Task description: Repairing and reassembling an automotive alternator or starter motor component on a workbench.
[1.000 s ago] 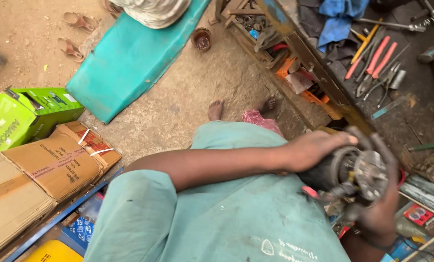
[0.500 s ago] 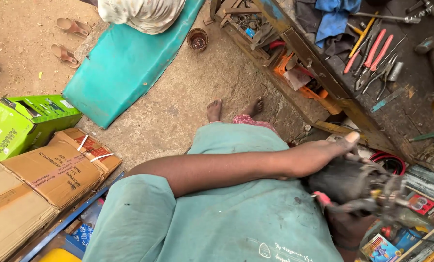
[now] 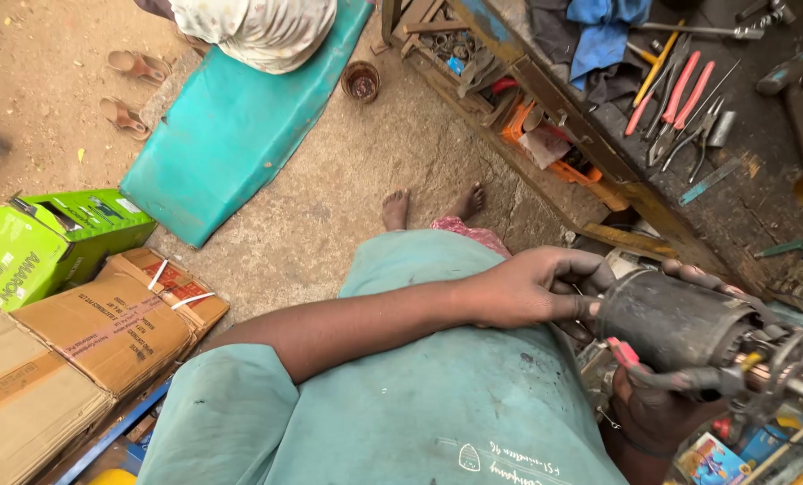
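Note:
A dark, greasy electric motor [image 3: 680, 323] with a red-tipped wire and a metal end bracket [image 3: 778, 368] lies sideways over my lap in the head view. My left hand [image 3: 536, 287] reaches across my teal garment and grips the motor's rear end with its fingertips. My right hand [image 3: 648, 413] cradles the motor from below, and its fingers [image 3: 697, 274] curl over the far side. My bare feet [image 3: 392, 208] rest on the concrete floor.
A wooden workbench [image 3: 760, 207] on the right carries red-handled pliers [image 3: 680, 90], a hammer [image 3: 801, 99] and a blue cloth [image 3: 603, 36]. A teal bench [image 3: 240, 135] with another person seated on it stands ahead. Cardboard boxes [image 3: 87, 341] and a green box [image 3: 51, 238] sit left.
The motor has turned from facing me to lying sideways. My left hand slid from its top to its rear end. My right hand stays under it.

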